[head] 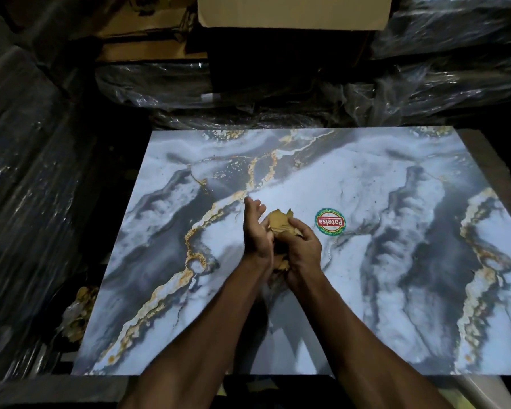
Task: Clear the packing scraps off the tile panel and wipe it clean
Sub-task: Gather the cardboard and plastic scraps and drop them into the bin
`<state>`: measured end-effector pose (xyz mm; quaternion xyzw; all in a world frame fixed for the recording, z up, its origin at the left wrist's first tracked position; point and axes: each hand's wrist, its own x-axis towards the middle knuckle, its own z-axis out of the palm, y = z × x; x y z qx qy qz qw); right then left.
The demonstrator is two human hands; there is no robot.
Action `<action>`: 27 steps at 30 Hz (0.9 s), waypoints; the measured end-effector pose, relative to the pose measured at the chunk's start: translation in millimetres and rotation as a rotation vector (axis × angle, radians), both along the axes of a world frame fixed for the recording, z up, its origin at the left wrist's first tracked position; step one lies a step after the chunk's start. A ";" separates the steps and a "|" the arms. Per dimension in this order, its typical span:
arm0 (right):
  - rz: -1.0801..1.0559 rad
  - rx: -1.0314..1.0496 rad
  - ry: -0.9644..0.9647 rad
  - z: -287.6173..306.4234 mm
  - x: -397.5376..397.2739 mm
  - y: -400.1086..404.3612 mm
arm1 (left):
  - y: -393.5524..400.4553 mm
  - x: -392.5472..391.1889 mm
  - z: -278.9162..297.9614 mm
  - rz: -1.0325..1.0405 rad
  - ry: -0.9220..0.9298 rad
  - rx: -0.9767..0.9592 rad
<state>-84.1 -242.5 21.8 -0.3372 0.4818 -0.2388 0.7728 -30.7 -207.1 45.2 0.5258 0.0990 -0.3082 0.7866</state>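
A large glossy tile panel (351,305) with grey, white and gold marble veining lies flat in front of me. Both hands meet over its middle around a wad of brown packing scraps (280,224). My left hand (255,231) stands on edge against the wad, fingers extended upward. My right hand (303,249) curls over the scraps from the right and grips them. More brown scrap shows below, between my palms. A round red and green brand sticker (330,221) is stuck on the panel just right of my hands. Small dark specks dot the panel's upper right area.
Dark plastic-wrapped stacks (425,93) surround the panel at the back and left. A cardboard box (292,10) stands at the top centre. A crumpled lump of plastic and brown paper (78,311) lies off the panel's left edge.
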 end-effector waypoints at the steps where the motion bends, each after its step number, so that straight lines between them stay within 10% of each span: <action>1: -0.009 0.013 0.001 2.8 -2.1 -4.5 | 2.8 9.2 1.3 -0.057 -0.027 0.043; 9: -0.148 0.162 -0.022 -3.4 -43.9 -42.0 | 20.5 60.3 -50.4 -1.043 -0.966 0.928; 15: -0.167 0.201 -0.060 -7.3 -59.2 -49.0 | -15.3 52.3 -49.4 -1.451 -1.426 1.064; 27: -0.172 0.212 -0.075 -6.4 -44.7 -35.2 | 82.1 8.0 -51.9 -1.093 -1.542 1.099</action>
